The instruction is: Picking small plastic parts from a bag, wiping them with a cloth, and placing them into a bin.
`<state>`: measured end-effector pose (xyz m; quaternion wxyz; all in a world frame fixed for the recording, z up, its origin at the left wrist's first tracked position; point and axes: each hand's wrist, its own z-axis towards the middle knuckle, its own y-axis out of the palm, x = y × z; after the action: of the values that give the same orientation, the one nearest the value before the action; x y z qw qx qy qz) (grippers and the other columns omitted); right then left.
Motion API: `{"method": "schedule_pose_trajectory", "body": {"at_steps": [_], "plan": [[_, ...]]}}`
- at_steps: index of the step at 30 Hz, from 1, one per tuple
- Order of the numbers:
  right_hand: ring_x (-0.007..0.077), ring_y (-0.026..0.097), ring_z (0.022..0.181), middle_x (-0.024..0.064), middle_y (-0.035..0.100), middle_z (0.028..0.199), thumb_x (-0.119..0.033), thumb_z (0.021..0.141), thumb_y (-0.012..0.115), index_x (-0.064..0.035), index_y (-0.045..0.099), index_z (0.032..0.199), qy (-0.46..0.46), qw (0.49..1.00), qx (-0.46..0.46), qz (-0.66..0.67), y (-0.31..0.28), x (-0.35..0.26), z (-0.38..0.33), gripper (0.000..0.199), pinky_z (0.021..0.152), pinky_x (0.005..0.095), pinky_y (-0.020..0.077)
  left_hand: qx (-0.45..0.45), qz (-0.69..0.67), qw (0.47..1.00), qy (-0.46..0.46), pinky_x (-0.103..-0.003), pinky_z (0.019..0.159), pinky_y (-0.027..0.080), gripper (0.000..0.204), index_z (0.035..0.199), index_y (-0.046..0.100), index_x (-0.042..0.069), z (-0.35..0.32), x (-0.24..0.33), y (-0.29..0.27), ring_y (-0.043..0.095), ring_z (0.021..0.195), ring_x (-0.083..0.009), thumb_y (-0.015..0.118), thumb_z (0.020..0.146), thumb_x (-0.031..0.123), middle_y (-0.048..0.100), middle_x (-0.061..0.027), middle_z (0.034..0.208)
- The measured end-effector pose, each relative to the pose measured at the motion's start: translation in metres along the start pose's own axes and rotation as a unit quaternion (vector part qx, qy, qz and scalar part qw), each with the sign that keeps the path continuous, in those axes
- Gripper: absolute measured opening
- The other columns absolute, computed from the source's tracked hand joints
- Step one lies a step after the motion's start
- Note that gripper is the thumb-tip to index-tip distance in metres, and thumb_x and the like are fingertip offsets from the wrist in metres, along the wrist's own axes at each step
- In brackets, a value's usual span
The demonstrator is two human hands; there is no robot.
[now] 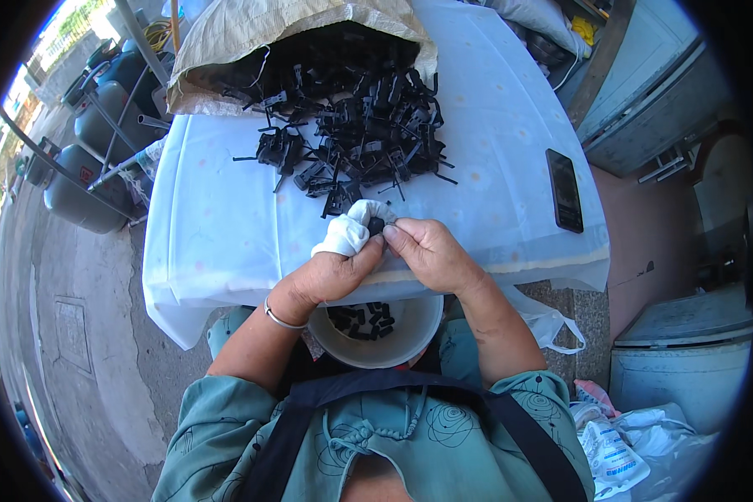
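Both my hands meet over the near part of the table. My left hand [336, 272] is closed round a small black plastic piece [376, 226], with white cloth [341, 237] covering its fingers; I cannot tell whether this is a glove or a loose rag. From the other side, the thumb and fingers of my right hand [433, 253] pinch the same piece. Just beyond lies a heap of black plastic parts [368, 138] with thin prongs, spilling from the mouth of a woven sack [226, 29]. Below my wrists, a pale bowl [422, 339] holds several short black pieces [364, 322].
A white flowered cloth [217, 217] covers the table. A dark phone [565, 191] lies near its right edge. Grey gas cylinders [84, 188] stand at the left. A white plastic bag [552, 326] hangs at the near right, above more bags [615, 456] by a pale cabinet [678, 360].
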<state>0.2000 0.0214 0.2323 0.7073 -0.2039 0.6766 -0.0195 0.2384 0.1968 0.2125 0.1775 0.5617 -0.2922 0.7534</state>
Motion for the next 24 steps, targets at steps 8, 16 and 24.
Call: {"method": "schedule_pose_trajectory", "body": {"at_steps": [8,16,24], "plan": [[0.0217,0.045,0.052,0.0182,0.052,0.062,-0.017,0.093,0.051,0.0018,0.055,0.079,-0.035,0.994,0.083,-0.057,0.014,0.001,0.0,0.024,0.053,0.0339,0.0415,0.048,0.025,0.997,0.053,-0.031,0.078,0.043,0.03,0.116,0.045,-0.001,-0.002,-0.009,0.006,0.05,0.084,-0.0204,0.048,0.086,0.005,0.052,-0.0115,0.093],[0.0213,0.053,0.059,0.0133,0.059,0.07,-0.016,0.091,0.055,-0.0007,0.059,0.082,-0.059,0.981,0.114,-0.146,-0.043,0.005,0.007,0.018,0.057,0.0324,0.0447,-0.068,-0.008,0.996,0.048,-0.03,0.08,0.045,0.031,0.113,0.053,0.0,-0.007,0.023,-0.001,0.055,0.086,-0.0209,0.059,0.083,0.007,0.059,-0.011,0.094],[0.0338,0.061,0.074,0.014,0.063,0.084,-0.01,0.078,0.064,-0.0043,0.061,0.1,-0.128,0.9,0.18,-0.374,-0.043,0.027,0.016,0.023,0.065,0.0375,0.0502,-0.014,0.042,0.996,0.077,-0.033,0.081,0.048,0.022,0.102,0.064,0.002,0.001,0.021,-0.007,0.061,0.088,-0.026,0.065,0.082,0.01,0.063,-0.0152,0.097]]}}
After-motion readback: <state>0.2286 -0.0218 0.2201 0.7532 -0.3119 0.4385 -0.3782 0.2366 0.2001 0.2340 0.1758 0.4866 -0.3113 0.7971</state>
